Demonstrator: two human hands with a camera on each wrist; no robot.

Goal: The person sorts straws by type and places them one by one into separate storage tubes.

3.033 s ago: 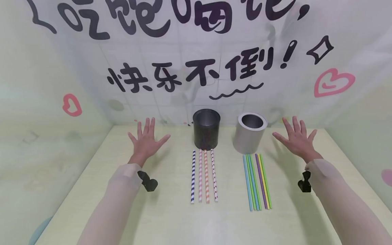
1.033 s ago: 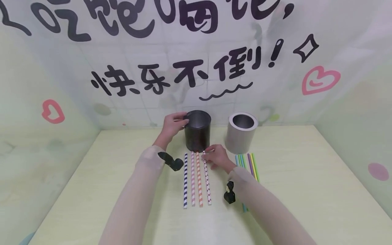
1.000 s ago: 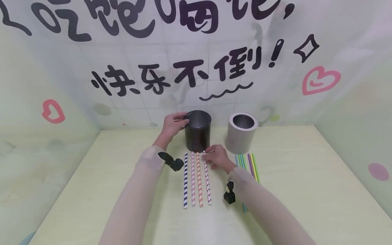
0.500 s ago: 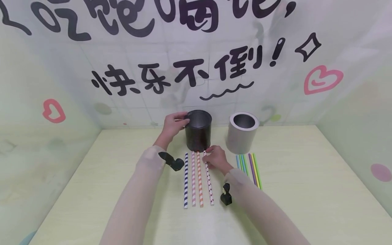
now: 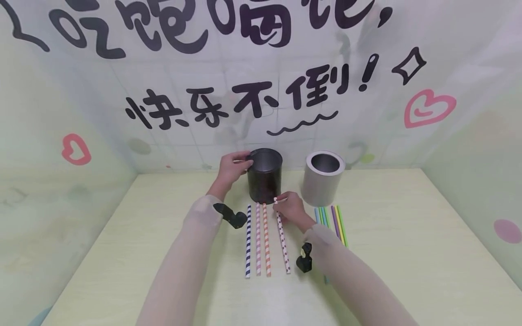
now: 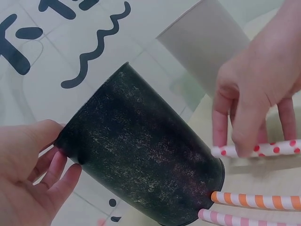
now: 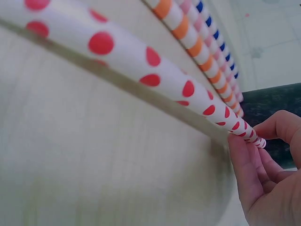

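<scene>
My left hand [image 5: 233, 168] holds the upper left side of a black cylindrical cup [image 5: 265, 184], thumb and fingers at its rim. The cup stands upright on the table. Just in front of it, my right hand [image 5: 292, 206] pinches the far end of a white paper straw with red dots [image 5: 283, 244]. In the right wrist view, the dotted straw [image 6: 277, 149] slants toward the thumb and fingertips [image 7: 241, 146], its gripped end raised a little. Beside it lie an orange-striped straw [image 5: 267, 244], a pink-striped straw [image 5: 258, 244] and a navy-striped straw [image 5: 248, 244].
A light grey, thick-rimmed cup [image 5: 323, 185] stands right of the black one. In front of it lie several plain coloured straws [image 5: 337, 222], partly hidden under my right forearm. A printed wall sheet [image 5: 183, 149] rises behind the table [image 5: 408, 253].
Both hands have come inward from beside the cups, where they were spread. The left took hold of the black cup; the right pinched the dotted straw, which has since shifted slightly right and up.
</scene>
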